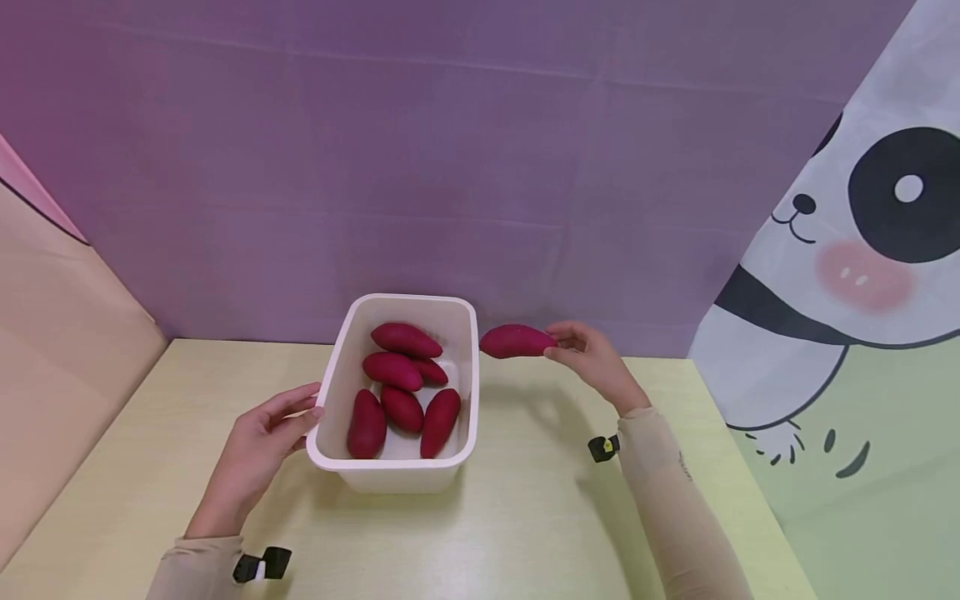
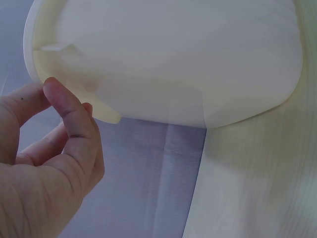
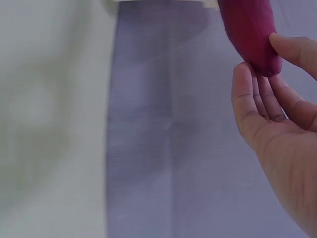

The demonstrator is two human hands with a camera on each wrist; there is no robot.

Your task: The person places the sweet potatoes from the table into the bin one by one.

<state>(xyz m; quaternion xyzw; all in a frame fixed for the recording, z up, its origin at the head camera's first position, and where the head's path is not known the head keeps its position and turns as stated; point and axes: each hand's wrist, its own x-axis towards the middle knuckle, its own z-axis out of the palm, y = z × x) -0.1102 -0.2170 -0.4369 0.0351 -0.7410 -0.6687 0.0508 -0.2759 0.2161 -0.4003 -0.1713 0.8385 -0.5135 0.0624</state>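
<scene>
A white plastic bin [image 1: 397, 479] stands on the table with several red-purple sweet potatoes [image 1: 367, 425] lying loose in it. At its left side my left hand [image 1: 258, 442] pinches the rim between thumb and fingers; the left wrist view has the bin's pale outer wall [image 2: 168, 59] beside the fingertips. My right hand [image 1: 596, 362] holds another sweet potato [image 1: 513, 342] by one end, off the table. The far end of that sweet potato points at the bin's right rim. Thumb and fingers grip its tapered tip in the right wrist view.
The pale wooden table [image 1: 525, 517] ends at a purple cloth backdrop [image 1: 450, 167] just behind the bin. A panda-printed cloth [image 1: 855, 275] hangs on the right, and a beige cloth [image 1: 60, 350] hangs on the left.
</scene>
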